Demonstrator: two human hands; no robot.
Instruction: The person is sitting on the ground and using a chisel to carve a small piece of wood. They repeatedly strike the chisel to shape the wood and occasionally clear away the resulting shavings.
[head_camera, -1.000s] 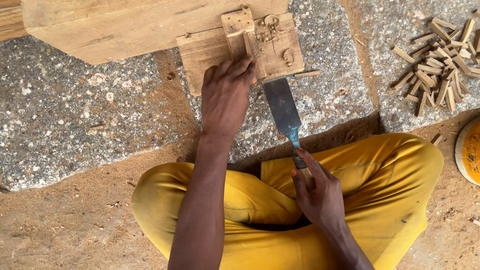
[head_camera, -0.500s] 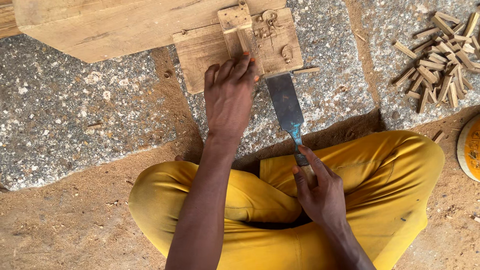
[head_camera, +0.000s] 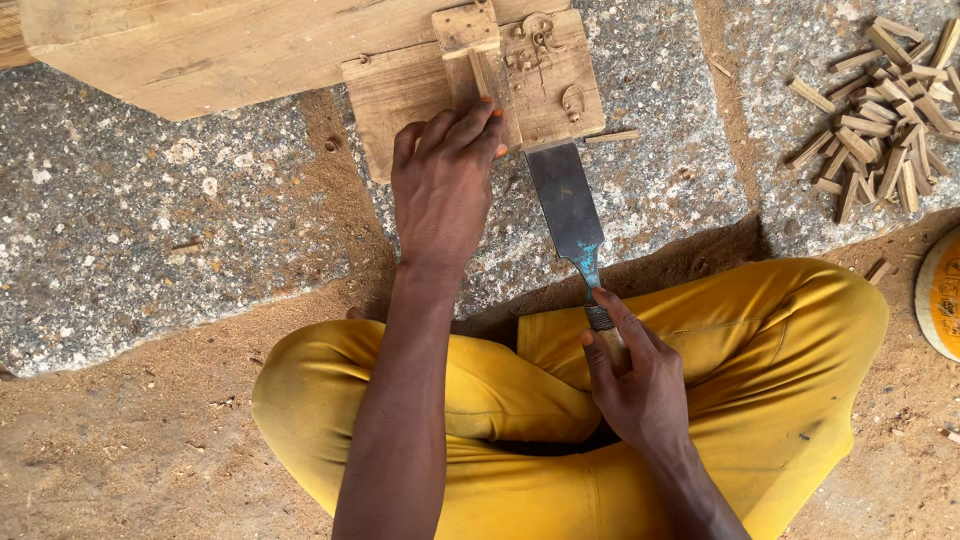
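While left hand pins small upright wooden slat on scarred wooden block, fingers clamped, right hand at 5 o'clock fist-grips broad flat steel chisel, edge toward slat.

You're wearing loose mustard-yellow cloth trousers, and they're showing soft folds and creases across both legs, with a seam line running along the fabric of the right one. A few small dark specks are dotting the cloth low on the right side. Your arms are coming into view bare, with no sleeves, no watch, no bands showing. Your bare left hand and bare right hand are going ungloved, and no rings are showing on the fingers in view.
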